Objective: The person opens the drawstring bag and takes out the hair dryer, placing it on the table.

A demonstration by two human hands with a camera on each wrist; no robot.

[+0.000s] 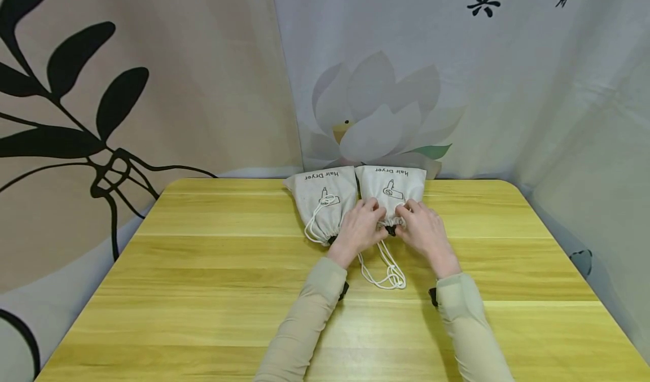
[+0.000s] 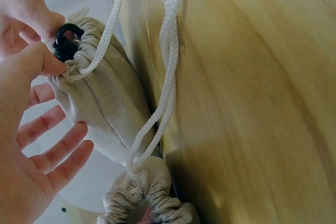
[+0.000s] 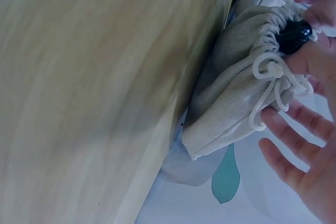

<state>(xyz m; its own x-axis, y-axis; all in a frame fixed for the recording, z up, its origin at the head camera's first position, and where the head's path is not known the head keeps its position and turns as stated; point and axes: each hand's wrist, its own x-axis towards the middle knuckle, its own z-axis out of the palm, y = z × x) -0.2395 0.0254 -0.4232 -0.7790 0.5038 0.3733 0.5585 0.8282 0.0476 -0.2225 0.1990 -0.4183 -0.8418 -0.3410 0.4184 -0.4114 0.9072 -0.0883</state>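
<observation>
Two pale grey cloth drawstring bags printed "Hair Dryer" lie side by side at the table's far edge. Both hands are at the gathered mouth of the right bag (image 1: 390,197). My left hand (image 1: 358,227) pinches one side of that mouth with thumb and finger, its other fingers spread along the cloth. On the opposite side my right hand (image 1: 424,232) pinches the rim. Between them a black part (image 3: 294,36) shows in the opening, with a knotted white cord (image 3: 274,70) beside it. The left bag (image 1: 307,193) lies beside my left hand, its cord looped on top.
The wooden table (image 1: 203,292) extends toward the person and to both sides. A loose white cord (image 1: 393,269) trails over the tabletop between the forearms. A printed curtain (image 1: 213,77) hangs directly behind the bags and along the sides.
</observation>
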